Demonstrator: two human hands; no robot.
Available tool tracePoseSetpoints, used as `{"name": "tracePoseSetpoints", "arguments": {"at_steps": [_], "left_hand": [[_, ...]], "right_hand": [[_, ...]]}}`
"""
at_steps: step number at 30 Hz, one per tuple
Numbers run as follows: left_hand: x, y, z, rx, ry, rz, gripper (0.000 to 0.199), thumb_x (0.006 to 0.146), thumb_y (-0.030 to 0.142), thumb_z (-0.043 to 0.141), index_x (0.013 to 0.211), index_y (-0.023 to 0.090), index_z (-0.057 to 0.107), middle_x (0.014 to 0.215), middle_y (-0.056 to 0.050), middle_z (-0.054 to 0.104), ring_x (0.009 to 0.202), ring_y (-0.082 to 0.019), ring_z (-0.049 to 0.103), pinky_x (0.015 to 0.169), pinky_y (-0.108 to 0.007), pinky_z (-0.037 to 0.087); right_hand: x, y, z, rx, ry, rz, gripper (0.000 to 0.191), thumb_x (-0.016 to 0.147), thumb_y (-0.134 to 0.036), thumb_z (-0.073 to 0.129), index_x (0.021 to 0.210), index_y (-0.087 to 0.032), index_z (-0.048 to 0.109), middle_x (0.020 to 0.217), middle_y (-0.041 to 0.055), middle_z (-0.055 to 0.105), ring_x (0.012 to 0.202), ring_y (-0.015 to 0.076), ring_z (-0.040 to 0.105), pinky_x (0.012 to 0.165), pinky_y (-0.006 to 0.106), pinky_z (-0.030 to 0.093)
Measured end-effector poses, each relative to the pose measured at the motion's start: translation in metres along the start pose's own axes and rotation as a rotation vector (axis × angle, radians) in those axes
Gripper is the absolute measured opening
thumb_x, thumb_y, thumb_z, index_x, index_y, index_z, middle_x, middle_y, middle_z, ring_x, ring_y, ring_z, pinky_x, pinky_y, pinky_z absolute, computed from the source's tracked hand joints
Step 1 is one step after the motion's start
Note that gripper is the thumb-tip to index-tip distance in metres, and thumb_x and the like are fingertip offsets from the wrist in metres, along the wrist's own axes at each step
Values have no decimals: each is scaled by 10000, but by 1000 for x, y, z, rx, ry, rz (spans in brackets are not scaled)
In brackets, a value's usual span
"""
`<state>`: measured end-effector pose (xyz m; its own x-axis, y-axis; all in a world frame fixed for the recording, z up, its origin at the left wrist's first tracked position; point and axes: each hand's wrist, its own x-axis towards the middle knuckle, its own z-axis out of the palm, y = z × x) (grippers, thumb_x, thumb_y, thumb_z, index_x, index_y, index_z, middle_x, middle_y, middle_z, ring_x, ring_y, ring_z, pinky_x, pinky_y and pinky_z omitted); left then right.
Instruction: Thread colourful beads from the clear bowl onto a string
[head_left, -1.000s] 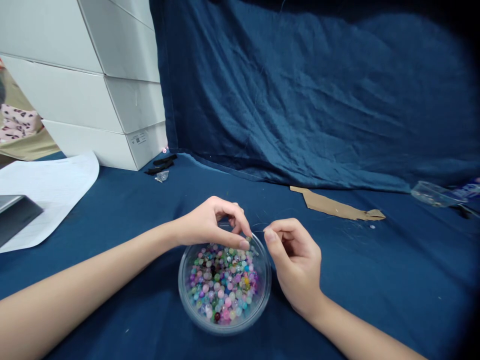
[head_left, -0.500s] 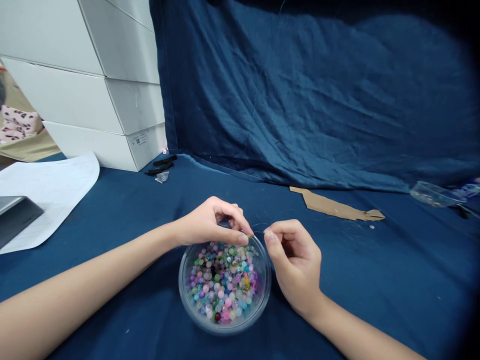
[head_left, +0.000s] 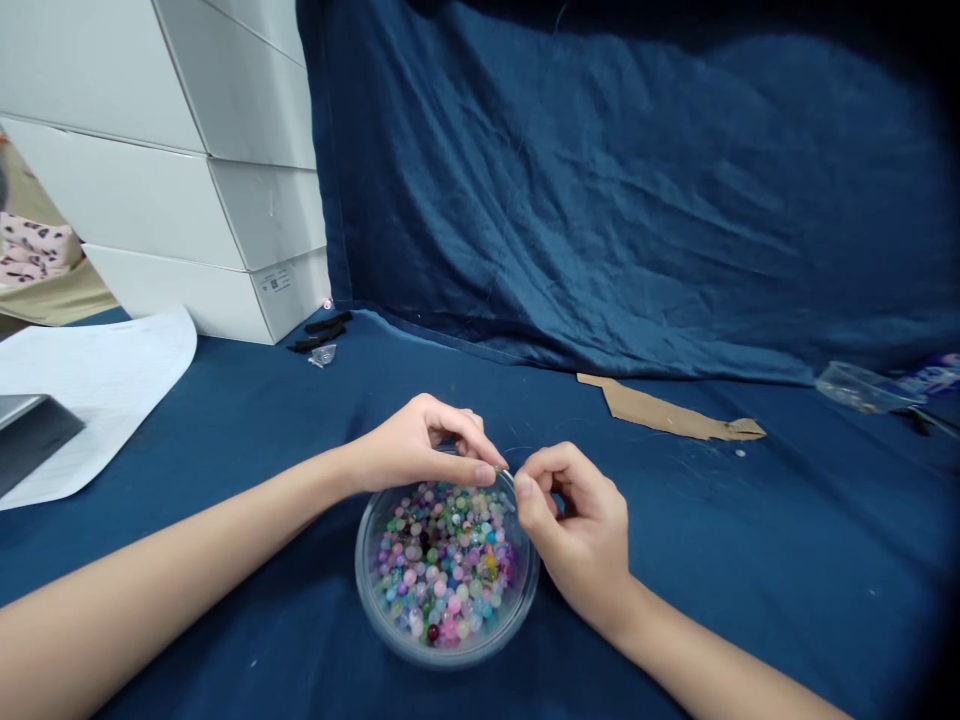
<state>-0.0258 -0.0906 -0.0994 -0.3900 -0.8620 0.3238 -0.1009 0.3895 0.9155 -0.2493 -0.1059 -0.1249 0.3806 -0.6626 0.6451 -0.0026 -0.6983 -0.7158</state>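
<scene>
A round clear plastic bowl (head_left: pixel 367 600) holds a heap of small beads (head_left: pixel 442 575) in pink, purple, blue, green and clear tones. Over its far rim, my left hand (head_left: pixel 442 445) pinches a tiny greenish bead (head_left: pixel 499 470) between thumb and forefinger. My right hand (head_left: pixel 581 520) is closed in a pinch just right of it, at the bowl's right rim. A faint, thin thread shows near its fingertips, which seem to hold the thread's end. The two sets of fingertips are close together; the bead's hole is too small to make out.
White boxes (head_left: pixel 255 210) are stacked at back left, with a paper sheet (head_left: pixel 150 370) and a dark grey object (head_left: pixel 34 435) before them. Torn brown cardboard (head_left: pixel 660 412) lies behind my right hand. A clear plastic container (head_left: pixel 862 388) is at far right. Blue cloth covers table and backdrop.
My right hand has moved slightly left, bringing its pinched fingertips closer to the bead. My left hand has stayed nearly still over the bowl.
</scene>
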Motion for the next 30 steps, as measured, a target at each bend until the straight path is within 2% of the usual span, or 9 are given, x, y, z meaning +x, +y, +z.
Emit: {"name": "tracePoseSetpoints", "arguments": {"at_steps": [7,11,19,25,30], "left_hand": [[0,5,0,30,-33,3,147,822,249,863,960,199,855,923,-80,748,840,-180,681,785,-306,550],[0,6,0,67,-31,6,154,828,266,863,966,197,855,963,-113,804,912,-213,689,830,-339,554],[0,5,0,123,10,-74,229,799,319,887,1005,224,856,773,-70,727,772,-166,599,684,-277,502],[1,8,0,105,15,-101,227,782,314,898,990,232,860,770,-51,713,749,-150,604,667,-252,475],[11,18,0,287,10,-121,231,806,342,878,1008,232,860,769,-37,719,737,-144,595,685,-255,466]], "right_hand": [[2,0,1,-14,-39,40,151,937,-211,637,788,-204,609,572,-91,380,487,89,364,486,223,331],[1,-1,1,1,-47,64,158,945,-238,645,794,-198,619,574,-87,383,491,92,365,487,229,329],[3,1,1,28,-96,114,177,943,-258,649,781,-196,614,557,-92,354,484,94,329,482,241,308],[4,1,0,50,-115,136,188,970,-282,638,804,-198,613,568,-82,382,503,104,349,498,248,308],[8,3,-3,102,-112,179,199,1016,-322,603,854,-206,600,648,-53,459,567,125,389,533,262,326]]}}
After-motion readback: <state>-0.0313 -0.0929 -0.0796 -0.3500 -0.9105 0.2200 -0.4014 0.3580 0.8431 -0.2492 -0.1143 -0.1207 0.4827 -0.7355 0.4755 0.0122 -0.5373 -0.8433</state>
